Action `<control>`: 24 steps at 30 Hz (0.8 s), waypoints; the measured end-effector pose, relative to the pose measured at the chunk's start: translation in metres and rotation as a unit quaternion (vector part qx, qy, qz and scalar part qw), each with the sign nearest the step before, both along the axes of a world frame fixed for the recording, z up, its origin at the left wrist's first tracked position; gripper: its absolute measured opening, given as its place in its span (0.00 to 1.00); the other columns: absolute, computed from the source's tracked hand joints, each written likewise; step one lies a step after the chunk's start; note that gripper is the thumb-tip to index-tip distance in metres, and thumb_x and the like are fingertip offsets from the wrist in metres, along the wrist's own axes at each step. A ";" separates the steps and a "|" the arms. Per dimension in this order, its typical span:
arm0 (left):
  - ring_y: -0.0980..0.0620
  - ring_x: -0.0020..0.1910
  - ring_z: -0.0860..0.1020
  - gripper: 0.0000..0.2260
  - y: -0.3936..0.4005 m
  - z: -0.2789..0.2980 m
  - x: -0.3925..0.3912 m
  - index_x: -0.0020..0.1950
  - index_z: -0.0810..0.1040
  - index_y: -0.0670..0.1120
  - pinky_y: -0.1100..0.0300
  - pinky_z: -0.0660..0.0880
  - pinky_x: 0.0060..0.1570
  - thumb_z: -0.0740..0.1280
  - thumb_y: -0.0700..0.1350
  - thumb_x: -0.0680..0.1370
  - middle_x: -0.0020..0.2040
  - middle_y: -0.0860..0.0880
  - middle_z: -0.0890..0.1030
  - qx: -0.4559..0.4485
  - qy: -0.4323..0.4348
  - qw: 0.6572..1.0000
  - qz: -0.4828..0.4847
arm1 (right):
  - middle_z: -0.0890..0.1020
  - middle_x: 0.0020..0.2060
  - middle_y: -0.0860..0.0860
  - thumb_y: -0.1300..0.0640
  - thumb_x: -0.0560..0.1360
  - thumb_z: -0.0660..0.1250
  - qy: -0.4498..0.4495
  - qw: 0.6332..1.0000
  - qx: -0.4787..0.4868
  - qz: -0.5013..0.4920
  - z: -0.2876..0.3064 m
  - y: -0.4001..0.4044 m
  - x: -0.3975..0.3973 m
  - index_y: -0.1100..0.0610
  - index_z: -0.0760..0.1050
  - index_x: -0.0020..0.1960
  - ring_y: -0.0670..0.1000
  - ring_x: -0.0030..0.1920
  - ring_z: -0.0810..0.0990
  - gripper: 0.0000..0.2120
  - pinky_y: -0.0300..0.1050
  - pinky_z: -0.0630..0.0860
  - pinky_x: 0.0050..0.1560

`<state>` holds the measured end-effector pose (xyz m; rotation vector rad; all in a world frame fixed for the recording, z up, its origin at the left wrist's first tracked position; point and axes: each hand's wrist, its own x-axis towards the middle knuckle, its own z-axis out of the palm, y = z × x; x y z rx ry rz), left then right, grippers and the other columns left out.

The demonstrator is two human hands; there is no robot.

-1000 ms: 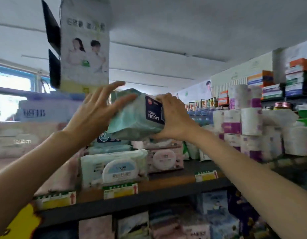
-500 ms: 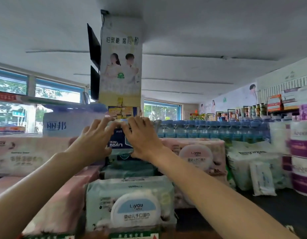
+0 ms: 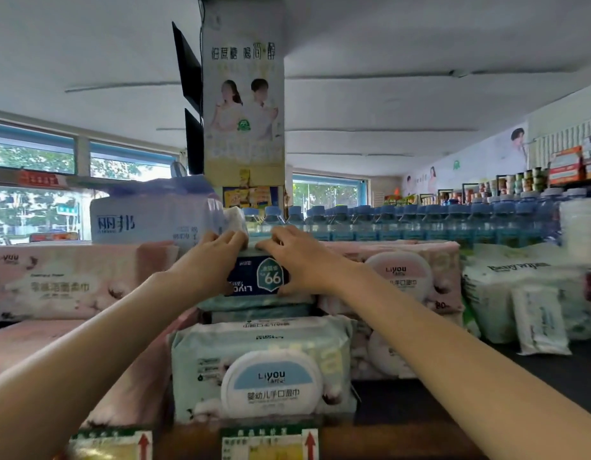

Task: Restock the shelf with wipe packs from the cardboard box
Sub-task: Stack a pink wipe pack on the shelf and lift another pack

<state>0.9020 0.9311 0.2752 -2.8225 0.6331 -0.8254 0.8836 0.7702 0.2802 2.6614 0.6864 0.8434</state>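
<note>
Left hand (image 3: 204, 270) and right hand (image 3: 300, 263) fingers curled, holding teal wipe pack (image 3: 257, 277) atop stack (image 3: 261, 313) below them; seated, not released. Cardboard box unseen, remainder unknown.

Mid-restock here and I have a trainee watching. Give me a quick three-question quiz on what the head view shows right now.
1. True or false: both the left hand and the right hand are on the teal wipe pack with the dark "66" label.
2. Multiple choice: what does that pack rest on? A) the bare shelf board; B) a stack of other teal wipe packs; C) the water bottles.
3. Fill in: the pack at the shelf front, below the hands, has a round lid printed with the brand "____".

Key: 1 true; 2 B; 3 Liyou.
</note>
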 end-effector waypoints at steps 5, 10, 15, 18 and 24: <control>0.44 0.67 0.66 0.28 -0.003 -0.004 -0.021 0.71 0.60 0.46 0.46 0.68 0.65 0.68 0.43 0.74 0.69 0.46 0.67 -0.007 -0.014 1.000 -0.024 | 0.68 0.63 0.55 0.61 0.76 0.63 -0.034 0.997 0.068 -0.008 0.006 -0.015 -0.047 0.56 0.64 0.70 0.53 0.65 0.64 0.23 0.48 0.64 0.66; 0.44 0.72 0.62 0.30 -0.016 -0.011 -0.044 0.73 0.55 0.45 0.47 0.63 0.68 0.66 0.45 0.75 0.72 0.46 0.63 -0.003 -0.060 0.994 -0.088 | 0.69 0.61 0.54 0.61 0.75 0.62 -0.010 0.988 0.134 -0.081 0.006 -0.037 -0.111 0.57 0.67 0.68 0.52 0.63 0.66 0.21 0.44 0.65 0.61; 0.42 0.70 0.62 0.29 -0.031 -0.026 -0.036 0.72 0.56 0.44 0.50 0.63 0.67 0.65 0.45 0.75 0.70 0.43 0.61 0.036 -0.088 0.995 -0.035 | 0.67 0.63 0.56 0.58 0.76 0.61 0.017 0.978 0.135 -0.155 -0.005 -0.042 -0.159 0.57 0.65 0.69 0.55 0.65 0.64 0.22 0.49 0.65 0.65; 0.41 0.67 0.63 0.26 -0.035 -0.030 -0.035 0.70 0.58 0.42 0.49 0.64 0.65 0.64 0.43 0.75 0.68 0.41 0.62 0.025 -0.112 0.993 -0.027 | 0.69 0.60 0.55 0.59 0.75 0.62 0.027 0.976 0.133 -0.171 -0.004 -0.040 -0.161 0.57 0.67 0.67 0.54 0.63 0.66 0.20 0.50 0.67 0.61; 0.40 0.67 0.63 0.30 -0.032 -0.031 -0.015 0.71 0.58 0.40 0.51 0.66 0.64 0.67 0.46 0.73 0.69 0.39 0.61 0.050 -0.151 0.987 -0.005 | 0.71 0.60 0.54 0.58 0.76 0.61 -0.012 0.989 0.087 -0.118 0.002 -0.028 -0.127 0.59 0.70 0.64 0.53 0.62 0.67 0.17 0.48 0.66 0.62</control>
